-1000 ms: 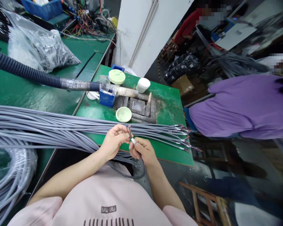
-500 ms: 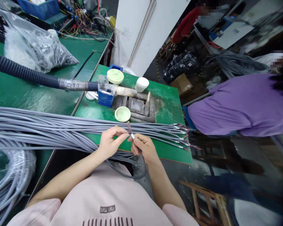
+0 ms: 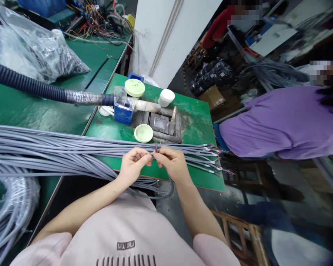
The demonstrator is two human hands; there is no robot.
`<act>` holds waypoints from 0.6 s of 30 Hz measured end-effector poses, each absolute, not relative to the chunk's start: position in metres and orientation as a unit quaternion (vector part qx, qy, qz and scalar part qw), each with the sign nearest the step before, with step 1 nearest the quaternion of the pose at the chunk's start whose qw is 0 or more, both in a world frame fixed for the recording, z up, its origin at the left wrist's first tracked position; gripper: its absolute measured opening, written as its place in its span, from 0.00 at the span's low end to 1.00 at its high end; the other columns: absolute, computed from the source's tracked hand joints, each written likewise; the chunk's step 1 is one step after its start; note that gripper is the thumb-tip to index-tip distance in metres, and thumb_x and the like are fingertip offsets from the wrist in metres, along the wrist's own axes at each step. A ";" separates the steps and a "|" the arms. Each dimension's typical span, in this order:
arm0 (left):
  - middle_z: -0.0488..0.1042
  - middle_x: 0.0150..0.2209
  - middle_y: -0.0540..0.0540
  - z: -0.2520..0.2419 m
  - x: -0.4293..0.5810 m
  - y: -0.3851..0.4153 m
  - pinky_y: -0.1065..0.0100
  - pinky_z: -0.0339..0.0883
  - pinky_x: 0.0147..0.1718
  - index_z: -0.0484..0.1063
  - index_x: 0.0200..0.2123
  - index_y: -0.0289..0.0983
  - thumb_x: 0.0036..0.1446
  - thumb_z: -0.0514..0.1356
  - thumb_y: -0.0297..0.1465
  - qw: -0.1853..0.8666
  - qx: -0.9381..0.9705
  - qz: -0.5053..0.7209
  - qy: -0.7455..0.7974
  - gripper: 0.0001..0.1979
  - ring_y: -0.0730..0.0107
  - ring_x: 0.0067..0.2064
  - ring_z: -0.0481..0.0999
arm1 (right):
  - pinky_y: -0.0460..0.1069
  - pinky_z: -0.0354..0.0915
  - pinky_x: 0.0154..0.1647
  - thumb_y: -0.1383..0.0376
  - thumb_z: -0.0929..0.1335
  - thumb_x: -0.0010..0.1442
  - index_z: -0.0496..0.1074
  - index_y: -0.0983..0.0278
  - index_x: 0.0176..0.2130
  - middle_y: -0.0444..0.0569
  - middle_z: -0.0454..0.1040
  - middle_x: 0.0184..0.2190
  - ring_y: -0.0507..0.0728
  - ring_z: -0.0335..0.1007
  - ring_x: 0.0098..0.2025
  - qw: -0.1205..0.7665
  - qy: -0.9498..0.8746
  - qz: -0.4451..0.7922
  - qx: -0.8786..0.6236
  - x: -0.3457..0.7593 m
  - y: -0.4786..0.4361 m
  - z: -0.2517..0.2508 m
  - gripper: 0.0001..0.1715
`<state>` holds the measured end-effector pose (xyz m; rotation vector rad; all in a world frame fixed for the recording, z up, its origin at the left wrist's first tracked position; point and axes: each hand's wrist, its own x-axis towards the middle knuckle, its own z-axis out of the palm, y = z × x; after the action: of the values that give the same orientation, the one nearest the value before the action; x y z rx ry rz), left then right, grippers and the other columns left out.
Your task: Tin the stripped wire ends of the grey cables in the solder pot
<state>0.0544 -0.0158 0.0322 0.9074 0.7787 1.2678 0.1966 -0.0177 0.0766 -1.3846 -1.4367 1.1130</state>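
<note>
My left hand [image 3: 133, 164] and my right hand [image 3: 173, 162] meet in front of me, fingertips nearly touching. Short coloured wires [image 3: 157, 148] stick up from between them at the stripped end of a grey cable [image 3: 170, 191]. My right hand is closed around that end, and the cable loops down beneath it towards my lap. Thumb and forefinger of my left hand pinch a thin wire from the same end. Just beyond my hands lies a thick bundle of grey cables [image 3: 72, 147], its wire ends [image 3: 213, 149] to the right.
Behind the bundle are a pale green dish [image 3: 143, 133], a sooty solder pot [image 3: 161, 123], a white tub [image 3: 166, 98] and a round yellow-green lid [image 3: 134, 88]. A ribbed hose [image 3: 52, 92] ends at a blue box [image 3: 123, 113]. A person in purple [image 3: 283, 122] sits at right.
My right fingers have shifted up over the white sleeve at the cable end, hiding it. The wires now stand between both hands, and the cable's hanging loop has risen slightly.
</note>
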 end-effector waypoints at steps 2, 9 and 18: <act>0.75 0.23 0.52 0.032 0.056 -0.012 0.73 0.69 0.27 0.71 0.28 0.35 0.49 0.67 0.35 0.681 0.336 0.557 0.337 0.10 0.76 0.24 0.73 | 0.46 0.55 0.24 0.60 0.70 0.54 0.70 0.63 0.19 0.41 0.63 0.17 0.49 0.56 0.21 0.405 -0.605 0.389 -0.565 0.194 -0.013 0.080 0.16; 0.76 0.26 0.50 0.025 0.031 -0.003 0.70 0.70 0.32 0.73 0.35 0.36 0.51 0.65 0.34 0.573 0.405 0.578 0.417 0.10 0.73 0.28 0.75 | 0.46 0.52 0.26 0.61 0.67 0.54 0.68 0.64 0.20 0.42 0.64 0.20 0.49 0.56 0.23 0.329 -0.691 0.277 -0.581 0.200 0.036 0.083 0.14; 0.78 0.30 0.46 -0.002 0.005 0.000 0.67 0.67 0.35 0.76 0.36 0.37 0.55 0.60 0.28 0.335 0.651 0.522 0.437 0.06 0.69 0.31 0.74 | 0.46 0.49 0.26 0.66 0.65 0.52 0.73 0.67 0.21 0.43 0.68 0.18 0.50 0.59 0.23 0.067 -0.743 0.173 -0.643 0.193 0.098 0.072 0.12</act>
<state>0.0050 -0.0001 -0.0018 1.6994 1.1411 1.3623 0.1926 0.0981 0.0717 -1.9372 -2.2394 0.5222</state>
